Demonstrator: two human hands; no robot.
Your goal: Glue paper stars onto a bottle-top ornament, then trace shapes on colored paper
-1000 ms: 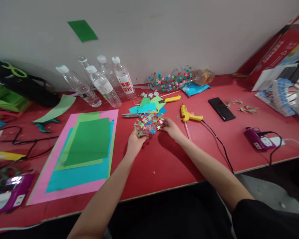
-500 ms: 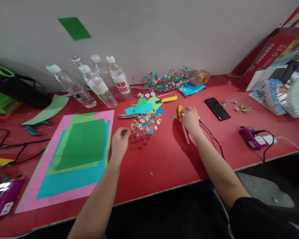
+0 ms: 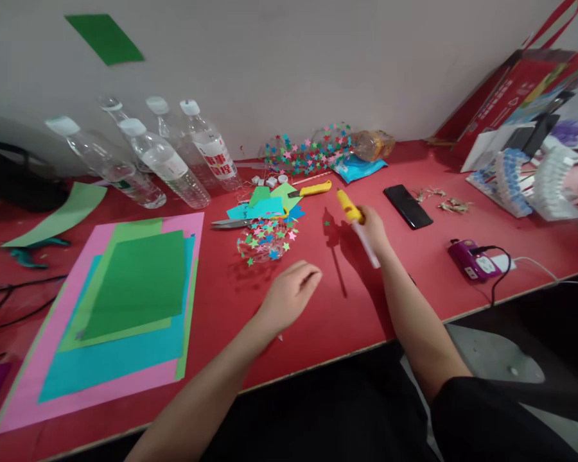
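Observation:
My right hand (image 3: 373, 230) grips a yellow hot glue gun (image 3: 347, 205), lifted above the table, with a translucent glue stick (image 3: 367, 247) sticking out of its back end. My left hand (image 3: 291, 292) is closed over the middle of the table, fingers curled together; whatever it may pinch is hidden. Just beyond it sits a clear plastic piece with colourful paper stars (image 3: 267, 242). A tiny green star (image 3: 326, 223) lies on the red tabletop, near the glue gun's shadow.
Scissors (image 3: 231, 224), paper scraps (image 3: 264, 206) and a yellow utility knife (image 3: 315, 188) lie behind the star piece. Coloured sheets (image 3: 135, 282) and several plastic bottles (image 3: 166, 163) are at left. A star-covered bottle (image 3: 308, 154), phone (image 3: 408, 206) and purple power strip (image 3: 472, 258) also lie around.
My right hand has raised the glue gun off the table. My left hand has moved right and nearer, away from the star piece. The view has shifted right.

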